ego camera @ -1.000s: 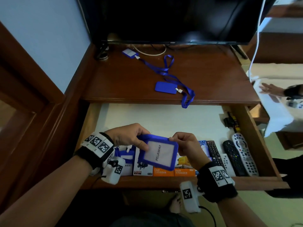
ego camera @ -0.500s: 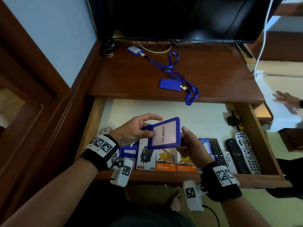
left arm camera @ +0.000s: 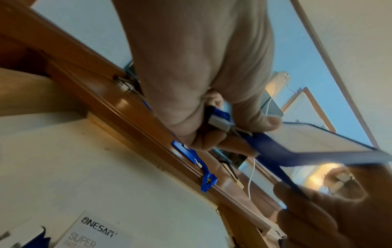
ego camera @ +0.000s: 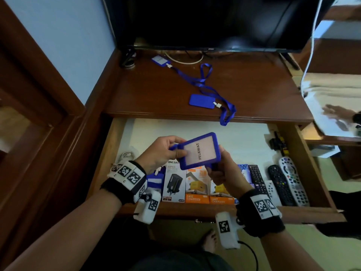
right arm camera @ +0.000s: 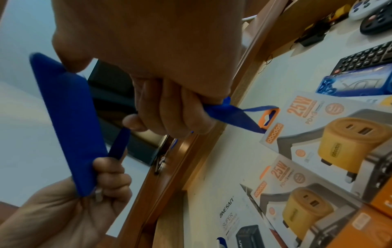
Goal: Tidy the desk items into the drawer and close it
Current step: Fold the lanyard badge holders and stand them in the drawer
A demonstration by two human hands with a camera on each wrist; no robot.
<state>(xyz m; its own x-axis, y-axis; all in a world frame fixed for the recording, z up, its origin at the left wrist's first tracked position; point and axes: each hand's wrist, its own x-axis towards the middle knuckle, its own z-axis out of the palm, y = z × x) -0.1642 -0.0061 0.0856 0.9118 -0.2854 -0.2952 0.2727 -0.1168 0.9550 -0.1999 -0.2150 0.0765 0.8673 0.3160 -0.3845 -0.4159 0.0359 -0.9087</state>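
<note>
Both hands hold a blue badge holder (ego camera: 200,151) with a white card reading PELAWAT above the open drawer (ego camera: 195,137). My left hand (ego camera: 165,151) pinches its left end by the clip (left arm camera: 220,123). My right hand (ego camera: 220,169) grips the holder's lower right edge, with the bunched blue lanyard (right arm camera: 231,115) in its curled fingers. The holder's blue back (right arm camera: 70,120) fills the left of the right wrist view. On the desk top (ego camera: 148,94) lie a second blue badge holder (ego camera: 202,101) and a third (ego camera: 159,60), with a blue lanyard (ego camera: 205,79) between them.
The drawer's front row holds charger boxes (ego camera: 197,184), a blue packet (ego camera: 243,170), several remotes (ego camera: 281,184) and a white cable (ego camera: 126,155) at the left. A black TV (ego camera: 211,22) stands at the back. Another person's hand (ego camera: 340,112) is at the right edge.
The badge holder has been turned from lying tilted flat to more upright and lifted slightly. My right hand has shifted from its right edge to underneath it.
</note>
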